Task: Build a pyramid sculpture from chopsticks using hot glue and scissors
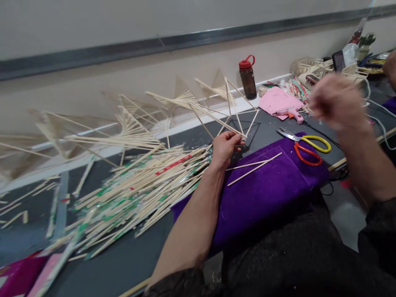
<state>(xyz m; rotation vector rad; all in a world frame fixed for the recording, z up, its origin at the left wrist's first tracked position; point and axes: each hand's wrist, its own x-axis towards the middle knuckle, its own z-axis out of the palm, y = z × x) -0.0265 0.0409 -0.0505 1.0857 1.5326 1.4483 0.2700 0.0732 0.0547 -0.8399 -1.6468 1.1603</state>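
Observation:
My left hand (227, 146) pinches the near lower corner of a stick frame (252, 124), built of thin wooden chopsticks joined in a fanned, twisting shape. Raised at the right, my right hand (338, 101) is smeared by motion, with its fingers curled; whether it holds anything does not show. Two loose chopsticks (255, 170) cross on a purple cloth (262, 198) just below the left hand. Scissors (305, 142) with one yellow and one red handle lie at the cloth's right corner. Beyond them a pink glue gun (289, 113) rests partly on a pink sheet (276, 99).
A large pile of chopsticks (148, 194), many in plastic wrappers, spreads left of my left arm. More fanned stick structures (130, 128) stand along the wall. A brown bottle (248, 80) with a red lid stands behind. At far right are cables, a phone (338, 61) and another person's arm.

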